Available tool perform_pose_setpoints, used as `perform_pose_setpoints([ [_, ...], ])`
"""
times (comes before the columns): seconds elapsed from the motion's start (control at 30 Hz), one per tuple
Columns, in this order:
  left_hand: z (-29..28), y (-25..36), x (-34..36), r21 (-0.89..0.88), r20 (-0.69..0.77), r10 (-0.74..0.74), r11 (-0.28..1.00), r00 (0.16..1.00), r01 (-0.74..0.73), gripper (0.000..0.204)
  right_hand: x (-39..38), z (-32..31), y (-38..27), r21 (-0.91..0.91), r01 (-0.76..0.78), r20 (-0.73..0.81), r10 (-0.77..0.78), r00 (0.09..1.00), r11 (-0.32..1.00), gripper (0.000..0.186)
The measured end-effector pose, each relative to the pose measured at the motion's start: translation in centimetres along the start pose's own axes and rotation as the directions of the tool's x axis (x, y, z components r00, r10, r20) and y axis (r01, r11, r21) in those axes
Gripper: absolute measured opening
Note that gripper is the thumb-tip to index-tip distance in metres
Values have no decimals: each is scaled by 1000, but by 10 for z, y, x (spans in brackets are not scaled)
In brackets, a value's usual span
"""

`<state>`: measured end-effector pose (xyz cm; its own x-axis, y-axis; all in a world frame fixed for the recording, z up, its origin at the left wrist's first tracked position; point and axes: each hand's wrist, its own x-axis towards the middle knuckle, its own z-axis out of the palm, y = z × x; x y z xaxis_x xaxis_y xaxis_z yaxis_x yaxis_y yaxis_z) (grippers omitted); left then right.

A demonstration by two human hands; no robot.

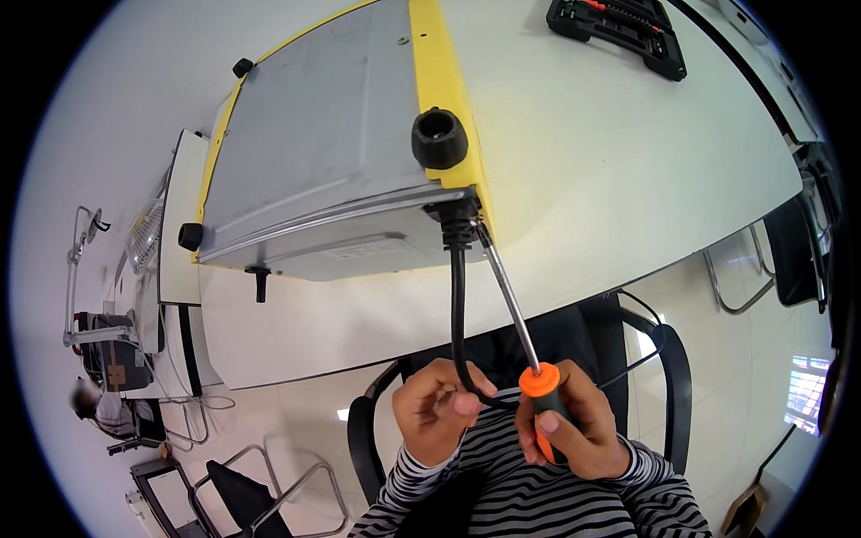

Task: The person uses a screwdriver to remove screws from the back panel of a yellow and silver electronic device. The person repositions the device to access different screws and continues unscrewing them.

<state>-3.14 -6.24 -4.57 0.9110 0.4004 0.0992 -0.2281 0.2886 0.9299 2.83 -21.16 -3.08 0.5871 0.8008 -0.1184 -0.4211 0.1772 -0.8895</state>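
Observation:
A grey metal appliance with yellow side panels and black rubber feet (314, 117) lies on the table with its underside facing up. From a black strain relief at its near right corner, a black power cord (458, 305) runs down toward me. My left hand (435, 411) has its fingers curled around the cord, a fingertip showing past it. My right hand (583, 426) grips the orange and dark green handle of a screwdriver (509, 291). Its long shaft slants up, the tip at a screw beside the strain relief.
On the white table (610, 152), a black tool case (619, 34) lies open at the far right. A black armchair (677, 386) is around me at the table edge. Another chair (247, 498) and a person (112, 412) are at the left.

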Motion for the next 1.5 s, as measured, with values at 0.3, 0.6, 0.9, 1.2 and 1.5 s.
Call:
perform_pose_setpoints([
  [0.3, -5, -5, 6, -37, 81, 88, 996, 993, -85, 31, -1, 7, 3, 624, -207, 217, 87, 972, 754, 31],
  [0.6, -5, -4, 11, -28, 164, 36, 999, 986, -31, 35, 1, 12, 8, 607, -89, 41, 80, 996, 790, 35],
  [0.9, 0, -2, 2, -76, 156, -13, 997, 988, 25, 23, -3, 16, 19, 668, -88, 103, 25, 994, 739, 36],
  [1.2, 3, 4, 2, -58, 144, -70, 995, 987, 79, 33, 2, 29, 23, 637, -38, 20, 32, 999, 770, 41],
  [1.5, 5, 11, 6, -236, 185, -151, 953, 971, 192, 24, -6, 11, 35, 610, -487, 493, 182, 851, 625, 48],
])
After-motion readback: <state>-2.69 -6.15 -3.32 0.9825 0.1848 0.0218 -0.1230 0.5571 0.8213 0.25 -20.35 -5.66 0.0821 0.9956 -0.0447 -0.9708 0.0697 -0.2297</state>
